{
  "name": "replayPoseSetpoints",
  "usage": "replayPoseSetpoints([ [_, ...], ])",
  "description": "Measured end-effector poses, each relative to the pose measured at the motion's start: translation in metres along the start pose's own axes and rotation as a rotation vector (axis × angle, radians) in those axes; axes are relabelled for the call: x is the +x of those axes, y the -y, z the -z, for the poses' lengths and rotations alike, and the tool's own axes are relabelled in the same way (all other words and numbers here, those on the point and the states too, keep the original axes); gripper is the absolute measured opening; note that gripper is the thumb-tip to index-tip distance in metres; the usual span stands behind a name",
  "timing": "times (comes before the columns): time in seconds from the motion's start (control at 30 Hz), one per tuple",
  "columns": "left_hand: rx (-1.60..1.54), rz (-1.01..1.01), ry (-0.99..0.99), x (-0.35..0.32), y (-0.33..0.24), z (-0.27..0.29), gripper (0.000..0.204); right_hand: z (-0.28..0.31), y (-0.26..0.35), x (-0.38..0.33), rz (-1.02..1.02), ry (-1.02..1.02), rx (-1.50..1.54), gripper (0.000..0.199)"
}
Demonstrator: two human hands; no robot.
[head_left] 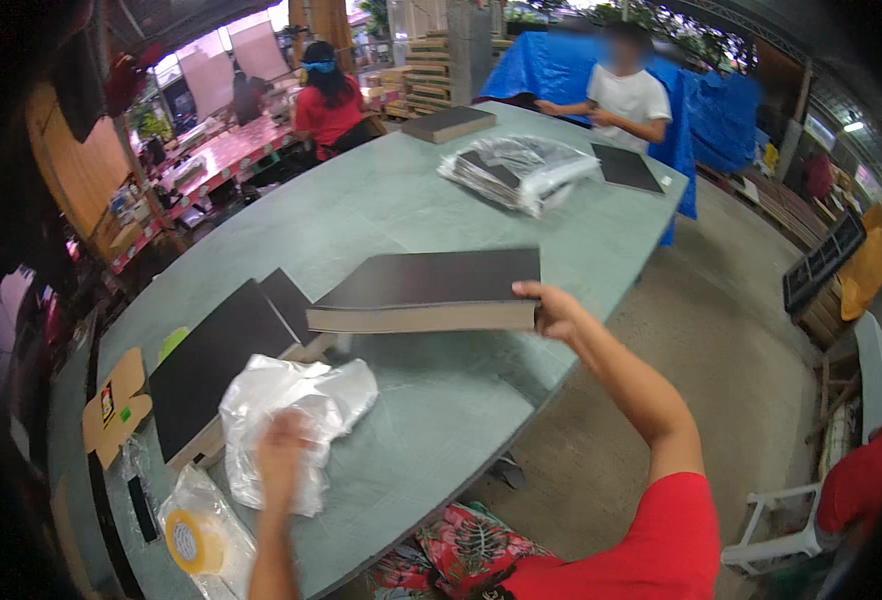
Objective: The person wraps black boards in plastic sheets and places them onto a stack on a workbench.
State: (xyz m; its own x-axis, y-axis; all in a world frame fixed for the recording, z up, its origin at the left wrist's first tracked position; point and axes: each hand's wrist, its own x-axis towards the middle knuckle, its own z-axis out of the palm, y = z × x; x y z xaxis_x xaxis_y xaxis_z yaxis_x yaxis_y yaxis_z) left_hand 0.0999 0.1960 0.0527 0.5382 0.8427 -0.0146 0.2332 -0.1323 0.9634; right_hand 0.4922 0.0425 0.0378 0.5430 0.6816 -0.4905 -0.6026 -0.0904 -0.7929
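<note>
The head view shows the right hand [553, 312] gripping the end of a thick stack of dark boards [431, 292], fingers closed around its edge. The stack is lifted and tilted over the middle of the green table [441, 420], near its right edge. The left hand [281, 445] is closed on a crumpled clear plastic bag [296, 415] near the table's front edge.

To do this well, I think the stack needs a firm grip so the boards stay together, and the bag mouth should be pulled wide.

Another dark stack [219, 365] lies just beside the bag, near the left edge, and could get bumped. A tape roll [193, 542] sits at the front corner. A bagged stack [516, 170] lies far off, near two other people.
</note>
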Motion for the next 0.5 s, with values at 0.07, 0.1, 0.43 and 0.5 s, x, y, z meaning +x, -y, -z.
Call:
replayPoseSetpoints([
  [0.07, -0.508, 0.319, 0.561, -0.022, 0.026, -0.085, 0.043, 0.010, -0.057, -0.039, -0.068, -0.084, 0.060, 0.039],
  [0.1, -0.715, 0.495, 0.673, -0.027, 0.040, -0.127, 0.062, 0.019, -0.085, -0.052, -0.093, -0.022, 0.153, 0.040],
  [0.43, -0.412, 0.698, 0.387, -0.045, 0.003, -0.253, 0.069, 0.097, -0.143, -0.109, -0.180, 0.161, 0.023, 0.047],
  [0.5, -0.384, 0.783, 0.378, -0.069, -0.008, -0.253, 0.056, 0.101, -0.154, -0.106, -0.196, 0.241, 0.011, 0.053],
])
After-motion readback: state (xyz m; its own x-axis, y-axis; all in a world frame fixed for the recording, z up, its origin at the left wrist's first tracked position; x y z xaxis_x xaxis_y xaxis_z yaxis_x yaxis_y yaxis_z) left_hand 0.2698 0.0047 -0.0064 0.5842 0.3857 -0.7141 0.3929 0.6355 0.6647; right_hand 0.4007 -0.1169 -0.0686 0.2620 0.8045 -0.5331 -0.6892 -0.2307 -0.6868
